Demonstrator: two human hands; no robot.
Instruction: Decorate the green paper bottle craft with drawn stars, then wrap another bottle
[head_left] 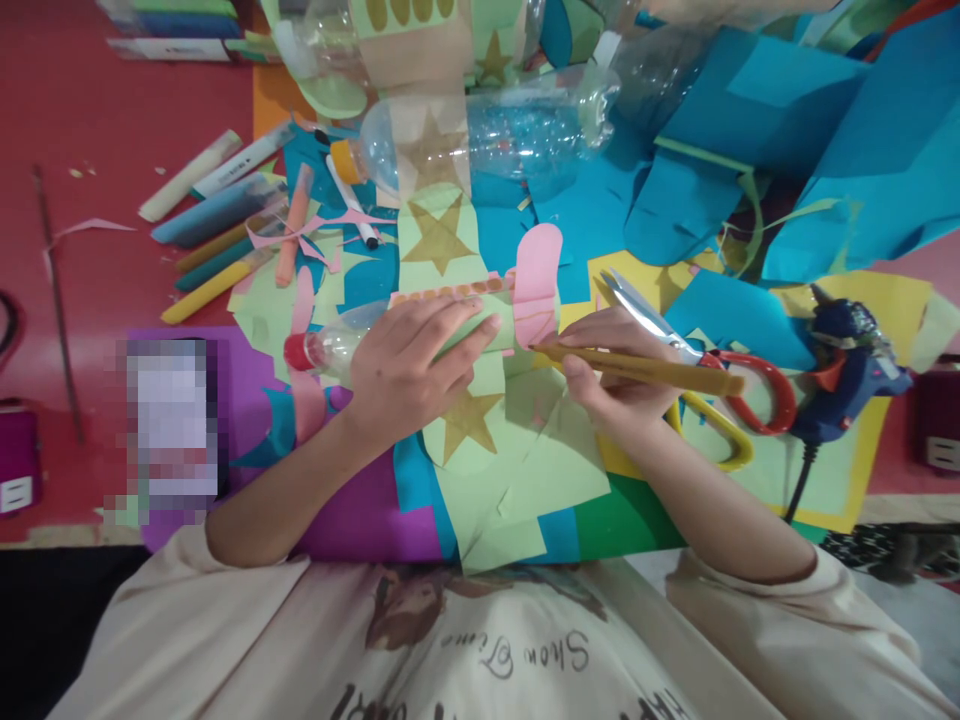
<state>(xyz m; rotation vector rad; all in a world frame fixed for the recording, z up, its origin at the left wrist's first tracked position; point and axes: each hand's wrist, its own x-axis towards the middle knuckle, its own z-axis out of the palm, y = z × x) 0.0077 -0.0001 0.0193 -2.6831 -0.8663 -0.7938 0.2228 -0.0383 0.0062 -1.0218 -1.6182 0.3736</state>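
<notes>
My left hand (409,365) is wrapped over a small plastic bottle (330,348) with a red cap, lying on its side and covered in light green paper. A pink paper piece (536,275) and a row of orange dots are stuck on it. My right hand (611,385) is closed on a yellow marker pen (652,370), whose tip touches the pink piece at the bottle's right end. Light green paper with a gold star (469,420) lies under the bottle.
Scissors with red and yellow handles (720,385) and a blue glue gun (851,370) lie right of my right hand. Several markers (225,235) are scattered at upper left. Clear bottles (517,130), blue, yellow, green and purple paper sheets cover the red surface.
</notes>
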